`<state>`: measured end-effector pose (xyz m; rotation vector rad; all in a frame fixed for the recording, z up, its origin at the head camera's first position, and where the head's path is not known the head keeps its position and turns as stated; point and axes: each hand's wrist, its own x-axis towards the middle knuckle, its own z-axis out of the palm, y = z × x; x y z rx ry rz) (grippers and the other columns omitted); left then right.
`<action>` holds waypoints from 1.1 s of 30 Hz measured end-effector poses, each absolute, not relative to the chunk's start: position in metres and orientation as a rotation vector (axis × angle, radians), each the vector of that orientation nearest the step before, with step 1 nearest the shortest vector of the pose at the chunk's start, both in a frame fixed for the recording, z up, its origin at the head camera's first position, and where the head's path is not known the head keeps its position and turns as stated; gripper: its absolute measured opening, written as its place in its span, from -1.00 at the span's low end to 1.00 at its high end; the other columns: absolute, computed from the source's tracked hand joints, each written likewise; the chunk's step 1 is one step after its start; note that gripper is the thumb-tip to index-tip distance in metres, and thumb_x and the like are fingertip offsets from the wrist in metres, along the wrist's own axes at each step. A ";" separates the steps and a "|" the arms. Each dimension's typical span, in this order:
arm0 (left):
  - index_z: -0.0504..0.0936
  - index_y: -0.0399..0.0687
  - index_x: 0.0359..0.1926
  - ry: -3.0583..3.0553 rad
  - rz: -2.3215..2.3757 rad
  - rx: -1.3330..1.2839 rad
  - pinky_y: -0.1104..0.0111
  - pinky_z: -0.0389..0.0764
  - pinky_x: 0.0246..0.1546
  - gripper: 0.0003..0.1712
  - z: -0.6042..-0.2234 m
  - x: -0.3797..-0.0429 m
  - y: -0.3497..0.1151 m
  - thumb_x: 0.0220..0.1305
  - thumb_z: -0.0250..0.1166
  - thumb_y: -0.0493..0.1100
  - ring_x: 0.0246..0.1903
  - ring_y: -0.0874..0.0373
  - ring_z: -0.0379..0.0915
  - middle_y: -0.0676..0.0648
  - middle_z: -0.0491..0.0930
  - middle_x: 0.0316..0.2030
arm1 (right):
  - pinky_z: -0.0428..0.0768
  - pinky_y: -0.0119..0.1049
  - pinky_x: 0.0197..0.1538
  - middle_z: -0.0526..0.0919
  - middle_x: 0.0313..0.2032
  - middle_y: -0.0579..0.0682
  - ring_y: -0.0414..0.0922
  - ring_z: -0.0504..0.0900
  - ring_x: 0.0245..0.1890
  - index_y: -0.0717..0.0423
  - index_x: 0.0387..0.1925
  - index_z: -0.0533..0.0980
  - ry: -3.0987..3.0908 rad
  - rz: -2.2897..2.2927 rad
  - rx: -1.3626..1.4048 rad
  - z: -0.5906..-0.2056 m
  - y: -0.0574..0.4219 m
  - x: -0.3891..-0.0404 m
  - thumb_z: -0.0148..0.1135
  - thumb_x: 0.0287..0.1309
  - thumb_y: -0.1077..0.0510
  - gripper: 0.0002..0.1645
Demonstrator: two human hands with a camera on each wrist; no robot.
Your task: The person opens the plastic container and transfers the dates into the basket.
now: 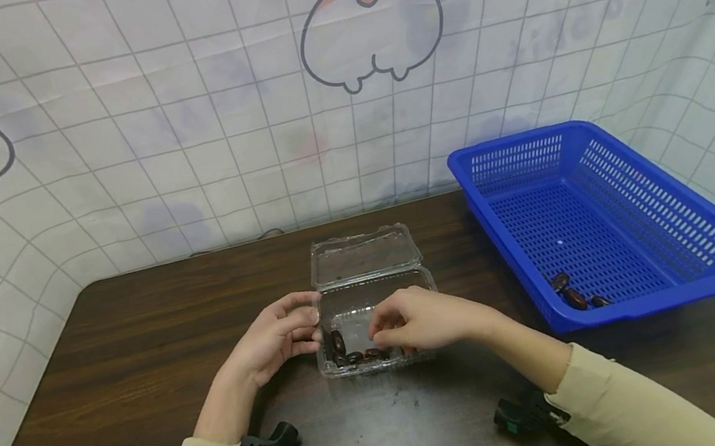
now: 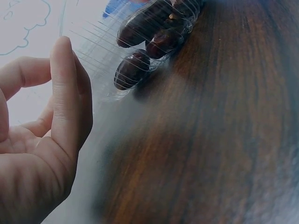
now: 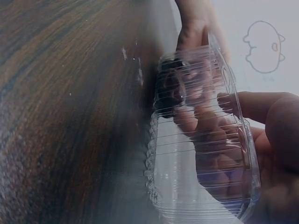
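A clear plastic clamshell box (image 1: pixel 371 292) stands on the table, lid folded back. Several dark brown dates (image 1: pixel 354 358) lie along its near edge and left corner; through the ribbed wall, dates (image 2: pixel 132 70) also show in the left wrist view. My left hand (image 1: pixel 280 337) is at the box's left side, fingers loosely bent, fingertips right at the rim. Inside the box, my right hand (image 1: pixel 419 319) has its fingers bent down close over the dates. Plastic blurs these fingers (image 3: pixel 212 126) in the right wrist view, and I cannot tell whether they pinch a date.
To the right stands a blue slotted plastic basket (image 1: pixel 503 246), with a few dates (image 1: pixel 574 299) in its near left corner. Behind the dark wooden table (image 1: pixel 159 351) hangs a white gridded wall covering (image 1: pixel 226 118) with cartoon drawings.
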<state>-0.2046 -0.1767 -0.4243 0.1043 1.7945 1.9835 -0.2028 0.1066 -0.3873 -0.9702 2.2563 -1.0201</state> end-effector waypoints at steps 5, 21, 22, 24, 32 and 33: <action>0.23 -0.32 0.43 1.795 1.985 0.106 0.34 0.72 -0.27 -0.40 -0.424 -0.205 -0.176 0.48 0.19 -0.30 -0.41 0.17 0.59 -0.05 0.54 -0.37 | 0.62 -0.26 -0.43 0.71 -0.35 -0.06 -0.15 0.62 -0.54 0.08 -0.08 0.68 2.272 -0.993 -0.982 -0.388 0.106 -0.203 0.19 0.48 0.14 -0.82; 0.22 -0.32 0.43 1.793 1.980 0.107 0.35 0.71 -0.27 -0.43 -0.424 -0.205 -0.177 0.50 0.17 -0.31 -0.41 0.18 0.58 -0.02 0.54 -0.35 | 0.62 -0.32 -0.25 0.72 -0.23 -0.19 -0.25 0.64 -0.33 0.09 -0.08 0.72 2.297 -0.851 -1.081 -0.388 0.098 -0.205 0.23 0.45 0.13 -0.80; 0.23 -0.32 0.42 1.794 1.980 0.107 0.35 0.72 -0.27 -0.43 -0.424 -0.205 -0.177 0.50 0.17 -0.31 -0.41 0.18 0.58 -0.02 0.54 -0.35 | 0.62 -0.32 -0.24 0.72 -0.22 -0.19 -0.24 0.64 -0.32 0.09 -0.08 0.72 2.295 -0.851 -1.084 -0.388 0.097 -0.205 0.23 0.45 0.13 -0.80; 0.23 -0.31 0.42 1.795 1.978 0.107 0.35 0.71 -0.27 -0.43 -0.424 -0.205 -0.177 0.50 0.17 -0.31 -0.41 0.18 0.58 -0.02 0.54 -0.36 | 0.62 -0.32 -0.22 0.72 -0.22 -0.19 -0.25 0.64 -0.30 0.09 -0.09 0.72 2.299 -0.847 -1.092 -0.389 0.097 -0.205 0.22 0.45 0.13 -0.80; 0.23 -0.31 0.43 1.792 1.980 0.106 0.35 0.72 -0.26 -0.42 -0.423 -0.204 -0.177 0.50 0.17 -0.30 -0.40 0.17 0.59 -0.03 0.54 -0.35 | 0.62 -0.32 -0.15 0.71 -0.21 -0.19 -0.30 0.63 -0.27 0.10 -0.06 0.70 2.304 -0.840 -1.103 -0.392 0.095 -0.205 0.22 0.45 0.12 -0.78; 0.23 -0.31 0.44 1.793 1.980 0.106 0.34 0.72 -0.26 -0.41 -0.423 -0.204 -0.177 0.50 0.18 -0.30 -0.40 0.17 0.59 -0.03 0.55 -0.35 | 0.62 -0.32 -0.15 0.71 -0.21 -0.20 -0.30 0.63 -0.27 0.10 -0.06 0.70 2.305 -0.837 -1.103 -0.392 0.095 -0.205 0.22 0.45 0.12 -0.78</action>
